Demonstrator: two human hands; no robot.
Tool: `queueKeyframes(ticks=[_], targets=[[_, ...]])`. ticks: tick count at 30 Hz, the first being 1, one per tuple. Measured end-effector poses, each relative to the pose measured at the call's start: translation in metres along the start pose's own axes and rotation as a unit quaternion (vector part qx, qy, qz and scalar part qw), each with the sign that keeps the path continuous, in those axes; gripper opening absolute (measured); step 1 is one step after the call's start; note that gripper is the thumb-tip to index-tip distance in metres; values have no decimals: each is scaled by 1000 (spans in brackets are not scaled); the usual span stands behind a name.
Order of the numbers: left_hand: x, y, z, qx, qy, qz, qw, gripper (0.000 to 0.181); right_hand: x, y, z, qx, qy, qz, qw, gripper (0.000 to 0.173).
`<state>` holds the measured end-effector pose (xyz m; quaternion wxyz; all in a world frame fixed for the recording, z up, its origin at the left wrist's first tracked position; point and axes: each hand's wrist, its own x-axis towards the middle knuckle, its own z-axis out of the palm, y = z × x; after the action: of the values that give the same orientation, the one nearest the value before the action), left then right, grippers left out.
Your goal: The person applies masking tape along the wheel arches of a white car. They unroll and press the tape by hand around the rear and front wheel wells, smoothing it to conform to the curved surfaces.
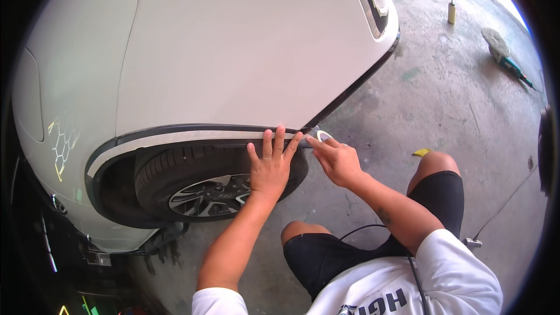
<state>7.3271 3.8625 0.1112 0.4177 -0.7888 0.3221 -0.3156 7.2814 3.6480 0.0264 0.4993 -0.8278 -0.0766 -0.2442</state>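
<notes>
A strip of pale masking tape (175, 137) runs along the black wheel arch trim (197, 129) of a white car (210, 52). My left hand (272, 162) lies with fingers spread against the trim and tape, above the tire (183, 164). Beside it, at the arch's right end, my right hand (337, 157) holds a roll of masking tape (323, 136), partly hidden behind the fingers. The alloy wheel (210, 194) sits below my left hand, partly covered by my forearm.
On the concrete floor (393, 113) at the upper right stand a bottle (451, 12) and a corded polisher (509, 63) with a fluffy pad. A yellow leaf-like scrap (421, 152) lies near my knee. A cable with a socket block (472, 242) is at the right.
</notes>
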Motion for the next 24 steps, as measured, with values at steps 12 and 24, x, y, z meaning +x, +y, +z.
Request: queueKeyframes(ticks=[12,24], targets=[[0,17,-2,-44,-6,-45,998,113,26,-10,39,19,98,249,963,26],[17,31,-4,-172,124,-130,969,79,-52,55,5,-86,24,390,917,49]])
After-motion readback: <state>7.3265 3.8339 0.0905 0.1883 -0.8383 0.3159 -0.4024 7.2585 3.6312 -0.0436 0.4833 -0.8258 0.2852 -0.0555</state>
